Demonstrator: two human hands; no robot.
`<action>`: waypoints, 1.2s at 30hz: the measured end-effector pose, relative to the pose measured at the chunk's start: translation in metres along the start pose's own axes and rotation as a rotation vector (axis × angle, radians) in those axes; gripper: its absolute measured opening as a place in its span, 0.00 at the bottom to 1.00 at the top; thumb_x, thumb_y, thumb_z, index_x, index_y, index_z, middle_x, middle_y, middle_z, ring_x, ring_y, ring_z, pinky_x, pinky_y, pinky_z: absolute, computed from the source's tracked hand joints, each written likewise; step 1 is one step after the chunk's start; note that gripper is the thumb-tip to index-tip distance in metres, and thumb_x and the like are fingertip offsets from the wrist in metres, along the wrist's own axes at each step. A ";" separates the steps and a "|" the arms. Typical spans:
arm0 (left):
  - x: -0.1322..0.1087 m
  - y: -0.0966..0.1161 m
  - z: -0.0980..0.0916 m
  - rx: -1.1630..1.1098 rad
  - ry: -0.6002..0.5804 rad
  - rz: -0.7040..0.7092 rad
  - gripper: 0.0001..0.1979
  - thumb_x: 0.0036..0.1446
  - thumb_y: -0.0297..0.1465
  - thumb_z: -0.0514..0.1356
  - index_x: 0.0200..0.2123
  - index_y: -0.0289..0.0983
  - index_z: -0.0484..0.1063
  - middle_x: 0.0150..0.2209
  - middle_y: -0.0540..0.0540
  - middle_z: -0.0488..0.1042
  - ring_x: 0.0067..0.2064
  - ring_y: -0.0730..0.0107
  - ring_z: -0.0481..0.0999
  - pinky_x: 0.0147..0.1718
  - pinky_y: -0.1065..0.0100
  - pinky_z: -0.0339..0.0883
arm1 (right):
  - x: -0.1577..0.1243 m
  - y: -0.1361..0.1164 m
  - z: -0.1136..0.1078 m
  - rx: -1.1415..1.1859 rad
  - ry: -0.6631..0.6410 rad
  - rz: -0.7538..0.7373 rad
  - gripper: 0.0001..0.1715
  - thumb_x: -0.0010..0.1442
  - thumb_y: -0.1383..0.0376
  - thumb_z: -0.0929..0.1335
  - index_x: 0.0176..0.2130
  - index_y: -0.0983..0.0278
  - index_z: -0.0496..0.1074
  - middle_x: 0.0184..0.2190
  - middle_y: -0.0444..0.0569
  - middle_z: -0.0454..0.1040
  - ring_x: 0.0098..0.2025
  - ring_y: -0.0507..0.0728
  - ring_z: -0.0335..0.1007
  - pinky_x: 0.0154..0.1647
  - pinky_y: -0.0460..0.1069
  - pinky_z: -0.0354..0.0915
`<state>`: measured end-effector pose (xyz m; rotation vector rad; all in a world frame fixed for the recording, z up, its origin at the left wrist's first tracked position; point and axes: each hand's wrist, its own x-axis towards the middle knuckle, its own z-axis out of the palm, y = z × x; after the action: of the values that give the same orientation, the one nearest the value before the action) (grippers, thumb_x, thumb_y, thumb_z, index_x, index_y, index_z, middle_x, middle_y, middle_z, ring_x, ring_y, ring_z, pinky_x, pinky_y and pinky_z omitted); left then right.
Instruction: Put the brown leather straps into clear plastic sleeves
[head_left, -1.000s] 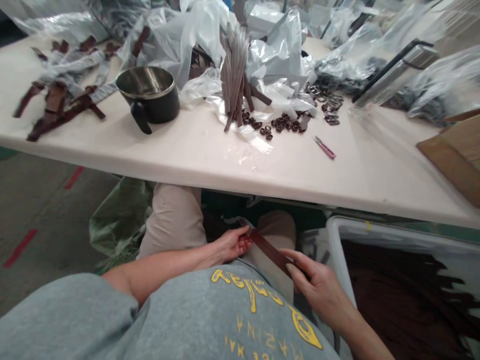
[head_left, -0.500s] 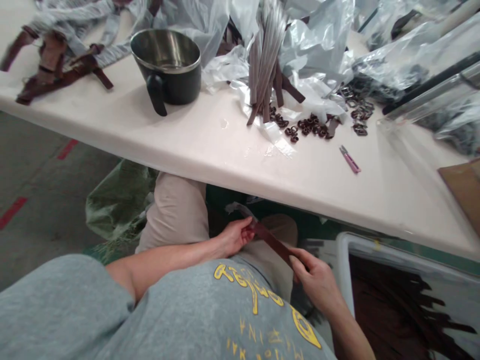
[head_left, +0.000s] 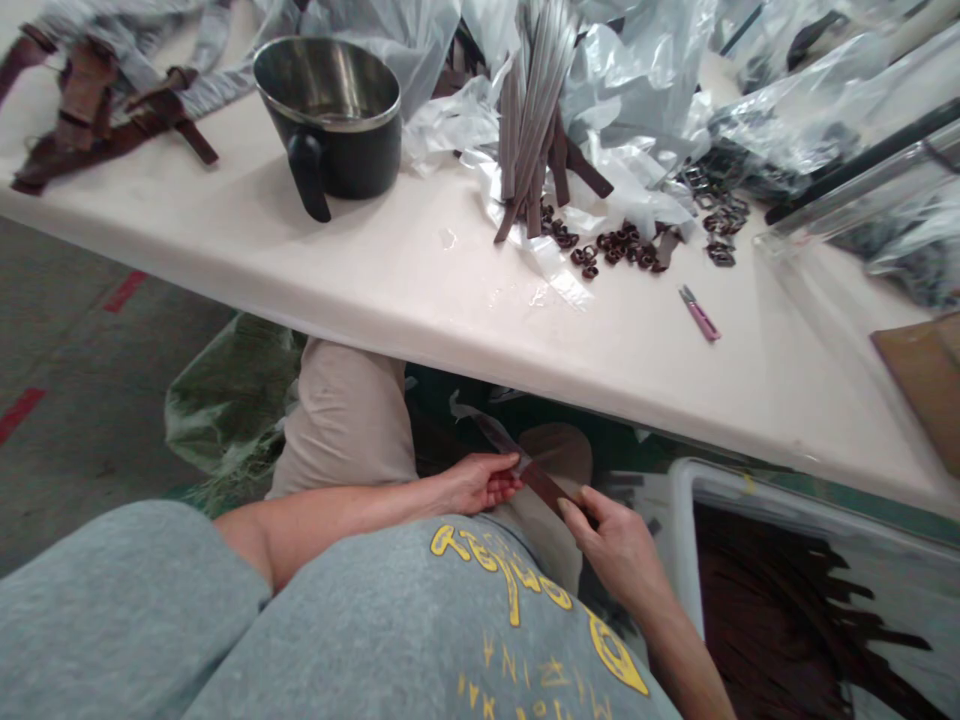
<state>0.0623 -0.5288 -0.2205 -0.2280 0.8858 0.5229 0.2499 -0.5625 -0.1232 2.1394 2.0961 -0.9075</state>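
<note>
Over my lap, below the table edge, I hold a dark brown strap between both hands. My left hand pinches it where a clear plastic sleeve covers its far end; the sleeve's crumpled tip sticks out beyond my fingers. My right hand grips the strap lower down, with thumb on top. The strap slants down to the right, and its lower end is hidden by my right hand.
On the table stand a black metal cup, a bundle of straps, small brown loops, buckles and pink thread snips. Wrapped straps lie far left. A white bin of brown straps is at my right.
My right hand has shifted left along the strap, closer to my left hand. My left hand has moved slightly right. The view has tilted a little.
</note>
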 end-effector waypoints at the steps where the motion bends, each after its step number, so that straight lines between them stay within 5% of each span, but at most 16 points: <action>1: 0.000 -0.001 0.001 0.013 -0.015 -0.002 0.05 0.57 0.27 0.66 0.32 0.29 0.77 0.26 0.42 0.78 0.26 0.70 0.78 0.25 0.74 0.70 | 0.006 -0.007 0.005 0.021 0.012 -0.008 0.22 0.63 0.50 0.61 0.25 0.60 0.66 0.20 0.44 0.68 0.24 0.55 0.64 0.27 0.48 0.57; 6: -0.003 0.009 0.001 -0.014 0.004 0.148 0.04 0.56 0.25 0.67 0.31 0.29 0.77 0.28 0.43 0.78 0.27 0.74 0.77 0.27 0.76 0.69 | 0.025 -0.030 0.016 0.328 -0.119 0.011 0.18 0.64 0.52 0.62 0.33 0.61 0.71 0.22 0.45 0.71 0.24 0.56 0.68 0.26 0.48 0.62; 11: -0.004 0.033 -0.006 -0.101 0.120 0.311 0.07 0.60 0.26 0.63 0.29 0.33 0.75 0.25 0.49 0.76 0.25 0.78 0.75 0.26 0.78 0.68 | -0.007 0.002 -0.034 0.436 -0.226 0.055 0.21 0.63 0.52 0.65 0.49 0.62 0.71 0.24 0.43 0.70 0.21 0.53 0.66 0.21 0.46 0.64; 16: -0.003 0.033 -0.004 -0.092 0.119 0.298 0.06 0.59 0.25 0.64 0.28 0.32 0.74 0.25 0.47 0.76 0.25 0.76 0.76 0.24 0.78 0.68 | -0.042 0.032 -0.068 0.283 -0.071 0.121 0.25 0.61 0.50 0.67 0.51 0.61 0.72 0.22 0.40 0.67 0.19 0.52 0.61 0.19 0.47 0.61; 20: -0.003 0.026 -0.002 -0.055 0.070 0.226 0.05 0.58 0.25 0.65 0.29 0.30 0.75 0.26 0.43 0.78 0.27 0.71 0.78 0.24 0.75 0.70 | -0.029 0.012 -0.052 0.173 0.035 0.035 0.22 0.62 0.52 0.65 0.50 0.61 0.73 0.20 0.40 0.67 0.21 0.53 0.62 0.22 0.47 0.60; 27: -0.005 0.026 0.002 -0.085 0.076 0.248 0.07 0.60 0.29 0.65 0.31 0.32 0.75 0.28 0.44 0.78 0.26 0.74 0.77 0.26 0.75 0.71 | 0.022 -0.028 -0.015 0.053 0.027 -0.096 0.21 0.60 0.58 0.63 0.50 0.60 0.74 0.26 0.44 0.75 0.25 0.55 0.68 0.27 0.48 0.59; 32: -0.007 0.034 0.002 -0.128 0.113 0.389 0.05 0.55 0.27 0.68 0.30 0.34 0.74 0.27 0.49 0.77 0.27 0.79 0.76 0.27 0.79 0.69 | 0.008 -0.007 -0.031 0.012 0.031 -0.059 0.19 0.61 0.57 0.63 0.46 0.59 0.76 0.24 0.44 0.75 0.24 0.55 0.69 0.25 0.48 0.59; 36: -0.008 0.030 0.002 -0.050 0.079 0.351 0.06 0.53 0.25 0.69 0.28 0.32 0.75 0.26 0.47 0.78 0.26 0.77 0.76 0.25 0.78 0.69 | -0.013 -0.002 -0.037 -0.009 0.041 -0.040 0.20 0.61 0.57 0.62 0.48 0.59 0.76 0.26 0.44 0.76 0.25 0.55 0.70 0.24 0.48 0.59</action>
<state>0.0443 -0.5050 -0.2123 -0.1391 0.9967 0.8678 0.2635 -0.5598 -0.0860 2.1380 2.1650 -0.8632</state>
